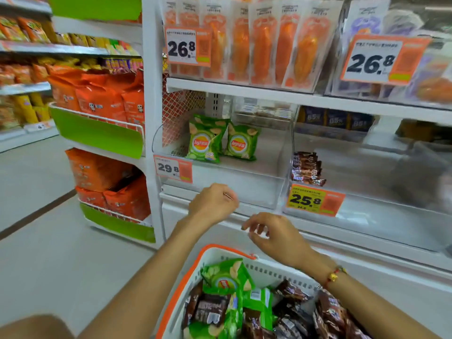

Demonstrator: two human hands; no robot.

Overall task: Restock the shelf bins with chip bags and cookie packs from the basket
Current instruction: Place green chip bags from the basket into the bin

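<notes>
Chip bags [227, 282] in green wrappers and dark brown cookie packs [291, 311] lie heaped together in a white basket [269, 271] with an orange rim, low in the view, in front of a white store shelf [244, 90]. Both forearms reach over the basket toward the shelf. The left hand [212, 201] is raised before the front wall of the left clear bin [220, 172], back of the hand toward the camera, fingers curled in; something thin seems to show at its knuckles, too small to tell, so whether it grasps anything cannot be told. The right hand [271, 232] hangs just above the far rim of the basket, fingers loosely bent and spread, grasping nothing; a red cord bracelet [333, 276] with a gold charm circles its wrist.

Inside the left bin three green chip bags [205, 143] stand upright toward the back left, one half hidden behind the others; a price tag reading 29.8 [172, 168] is fixed to the bin's front left corner. The neighbouring bin [367, 172] to the right holds a small stack of brown cookie packs [307, 168] against its left wall, with a yellow and orange tag reading 25.8 [314, 200] below them. On the shelf above hang clear packets with orange contents [244, 42], fronted by a 26.8 tag [187, 46]. To the left, a side rack [97, 133] with green panels carries large orange bags [97, 99]
</notes>
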